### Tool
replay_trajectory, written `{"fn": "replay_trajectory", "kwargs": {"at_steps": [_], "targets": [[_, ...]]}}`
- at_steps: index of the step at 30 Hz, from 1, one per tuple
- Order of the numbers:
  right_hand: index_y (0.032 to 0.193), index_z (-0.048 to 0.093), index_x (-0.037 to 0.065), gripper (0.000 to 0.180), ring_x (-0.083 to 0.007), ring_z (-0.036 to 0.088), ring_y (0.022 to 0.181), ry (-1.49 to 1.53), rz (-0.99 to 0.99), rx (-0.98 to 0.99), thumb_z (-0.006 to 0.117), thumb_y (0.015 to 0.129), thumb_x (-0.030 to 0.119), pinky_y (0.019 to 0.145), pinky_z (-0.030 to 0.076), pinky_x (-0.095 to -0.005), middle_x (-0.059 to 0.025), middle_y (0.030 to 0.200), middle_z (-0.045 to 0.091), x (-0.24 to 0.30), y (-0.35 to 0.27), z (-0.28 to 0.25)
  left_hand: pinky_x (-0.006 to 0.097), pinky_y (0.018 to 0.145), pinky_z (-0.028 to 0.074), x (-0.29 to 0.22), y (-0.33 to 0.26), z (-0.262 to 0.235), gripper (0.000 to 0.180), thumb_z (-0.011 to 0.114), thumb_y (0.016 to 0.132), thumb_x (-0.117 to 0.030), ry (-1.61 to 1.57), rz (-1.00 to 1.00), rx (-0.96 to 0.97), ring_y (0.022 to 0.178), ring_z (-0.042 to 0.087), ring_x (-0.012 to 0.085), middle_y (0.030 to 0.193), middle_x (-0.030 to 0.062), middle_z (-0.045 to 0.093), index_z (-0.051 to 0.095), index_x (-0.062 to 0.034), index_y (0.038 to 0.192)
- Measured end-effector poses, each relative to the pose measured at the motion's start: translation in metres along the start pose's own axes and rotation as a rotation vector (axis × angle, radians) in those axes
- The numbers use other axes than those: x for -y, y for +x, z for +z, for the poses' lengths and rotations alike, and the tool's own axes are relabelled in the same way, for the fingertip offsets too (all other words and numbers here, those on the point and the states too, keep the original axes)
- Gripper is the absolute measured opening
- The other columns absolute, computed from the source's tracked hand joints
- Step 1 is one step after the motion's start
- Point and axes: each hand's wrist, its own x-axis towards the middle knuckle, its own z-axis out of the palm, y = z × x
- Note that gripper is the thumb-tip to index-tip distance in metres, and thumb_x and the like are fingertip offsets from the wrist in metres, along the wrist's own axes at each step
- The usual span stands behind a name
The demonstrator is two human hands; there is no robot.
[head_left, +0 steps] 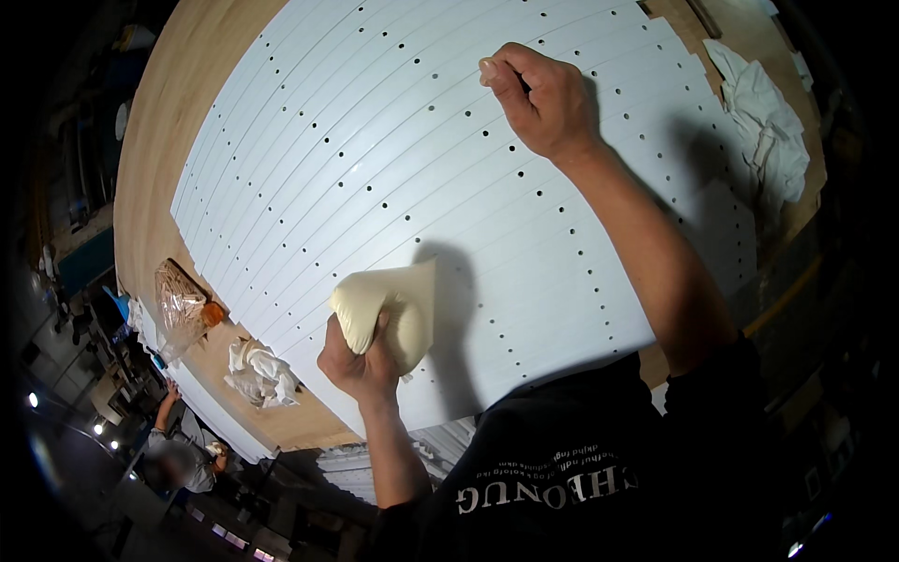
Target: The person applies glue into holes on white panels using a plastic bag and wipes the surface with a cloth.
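Left hand (361,361) grip squeezes a cream bag (389,314), tip pointing away; right hand (543,98), farther off, pinches fingers together on the drilled white slats (375,159) atop the table (164,122).

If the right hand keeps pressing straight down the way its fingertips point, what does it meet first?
Most likely the white slats directly under the pinched fingertips of the right hand, close beside a drilled hole. Whether they already touch is unclear.
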Motion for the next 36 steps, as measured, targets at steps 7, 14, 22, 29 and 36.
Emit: {"fn": "replay_trajectory", "kwargs": {"at_steps": [7, 14, 22, 29, 36], "targets": [[0.073, 0.057, 0.007, 0.036, -0.0156, 0.057, 0.05, -0.152, 0.063, 0.093, 0.049, 0.094, 0.035, 0.049, 0.044, -0.0268, 0.0002, 0.062, 0.062, 0.002, -0.001, -0.006, 0.024, 0.068, 0.047, -0.001, -0.001, 0.005, 0.016, 0.068, 0.078, -0.006, -0.08, 0.007, -0.143, 0.073, 0.062, 0.0122, 0.081, 0.0063, 0.067, 0.065, 0.0024, 0.092], [0.072, 0.056, 0.007, 0.036, -0.0158, 0.053, 0.047, -0.102, 0.03, 0.068, 0.05, 0.094, 0.035, 0.046, 0.043, -0.0273, 0.0, 0.056, 0.057, 0.001, -0.001, -0.003, 0.024, 0.066, 0.048, -0.012, -0.013, -0.006, 0.02, 0.073, 0.076, -0.009, -0.098, 0.022, -0.095, 0.07, 0.062, 0.0118, 0.079, 0.0073, 0.067, 0.065, 0.0028, 0.09], [0.072, 0.057, 0.009, 0.033, -0.0171, 0.051, 0.045, -0.116, 0.059, 0.054, 0.052, 0.093, 0.034, 0.044, 0.041, -0.0286, -0.0005, 0.053, 0.053, 0.004, -0.002, -0.003, 0.024, 0.071, 0.047, -0.012, -0.017, -0.003, 0.018, 0.066, 0.08, -0.004, -0.001, 0.029, 0.047, 0.076, 0.06, 0.0112, 0.083, 0.0062, 0.067, 0.063, 0.0038, 0.096], [0.074, 0.059, 0.01, 0.03, -0.0188, 0.052, 0.045, -0.142, 0.077, 0.06, 0.053, 0.092, 0.033, 0.044, 0.041, -0.0296, -0.0013, 0.053, 0.054, 0.004, -0.002, -0.005, 0.024, 0.07, 0.047, -0.008, -0.016, 0.007, 0.017, 0.065, 0.081, -0.005, 0.092, 0.001, 0.038, 0.074, 0.06, 0.0106, 0.08, 0.0052, 0.066, 0.064, 0.0036, 0.095], [0.074, 0.06, 0.009, 0.03, -0.0187, 0.052, 0.045, -0.076, 0.034, 0.026, 0.054, 0.092, 0.032, 0.044, 0.042, -0.0293, -0.0023, 0.053, 0.055, 0.002, -0.002, -0.001, 0.025, 0.072, 0.047, -0.014, -0.028, -0.007, 0.018, 0.063, 0.082, -0.005, -0.042, 0.036, -0.019, 0.077, 0.06, 0.0122, 0.084, 0.0071, 0.066, 0.063, 0.0048, 0.097]]}}
